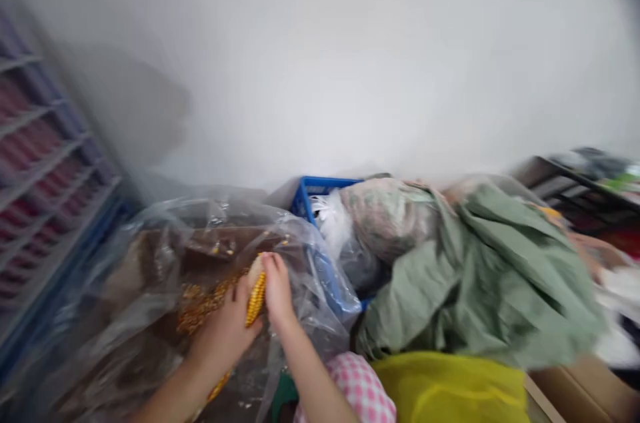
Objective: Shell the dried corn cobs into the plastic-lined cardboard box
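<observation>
A partly stripped corn cob (257, 293) is held between my two hands, its bare pale side up and left and rows of yellow kernels on the right. My left hand (235, 316) wraps its lower left side. The fingers of my right hand (276, 283) press on its upper right end. Below and around them is a box lined with a clear plastic bag (150, 316). Loose corn kernels (200, 303) lie in a heap inside it. Partly hidden by my left forearm, another corn cob (220, 384) shows near the bottom.
Right of the bag stands a blue crate (300, 200) with bagged items. Green cloth (500, 283) and a yellow mesh bag (450, 386) lie farther right, near a cardboard box (590, 383). Stacked slatted crates (40, 163) rise at left. A white wall (350, 63) stands behind.
</observation>
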### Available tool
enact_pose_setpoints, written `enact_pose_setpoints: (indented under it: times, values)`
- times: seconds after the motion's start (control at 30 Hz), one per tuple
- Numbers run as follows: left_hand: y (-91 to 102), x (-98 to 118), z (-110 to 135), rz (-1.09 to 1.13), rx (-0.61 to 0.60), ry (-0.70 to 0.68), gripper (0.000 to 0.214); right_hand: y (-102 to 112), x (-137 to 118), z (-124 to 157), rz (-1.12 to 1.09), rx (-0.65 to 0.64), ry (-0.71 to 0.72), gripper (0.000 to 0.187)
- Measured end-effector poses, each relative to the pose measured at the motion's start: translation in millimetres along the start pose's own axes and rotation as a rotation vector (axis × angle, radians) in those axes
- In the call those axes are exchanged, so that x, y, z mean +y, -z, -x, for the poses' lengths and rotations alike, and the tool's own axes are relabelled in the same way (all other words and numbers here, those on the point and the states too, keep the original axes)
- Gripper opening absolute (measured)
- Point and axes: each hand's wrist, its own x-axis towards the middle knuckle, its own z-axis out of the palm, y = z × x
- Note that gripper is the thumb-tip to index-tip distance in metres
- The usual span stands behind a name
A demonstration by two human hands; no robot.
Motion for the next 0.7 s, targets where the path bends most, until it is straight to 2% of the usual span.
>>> enact_pose_setpoints:
  times: [0.17,0.3,0.4,0.53,0.63,0.7]
  values:
    - [11.3,5.6,3.7,0.048,-0.055,0.097,0.061,-0.4,-2.5,0.9,-0.221,-0.071,-0.120,0.021]
    - [30.8,-1.5,-3.1,0.185,0.001,0.007,0.062,4.0,-24.2,-0.8,-0.406,-0.185,-0.339,0.042]
    - [46.1,-11.9,-10.9,0.266,0.075,-0.070,0.059,6.7,-38.4,-2.3,-0.373,-0.236,-0.278,0.045]
    - [54.2,-22.2,-14.2,0.272,0.192,-0.019,0.057,2.8,-40.5,0.7,-0.176,-0.301,-0.171,0.044]
    - [53.2,-20.2,-11.3,0.213,0.178,-0.007,0.058,-0.9,-34.6,2.3,-0.089,-0.313,-0.168,0.040]
    - [52.0,-16.0,-9.0,0.149,0.149,-0.009,0.059,-0.6,-31.3,1.1,-0.032,-0.274,-0.078,0.039]
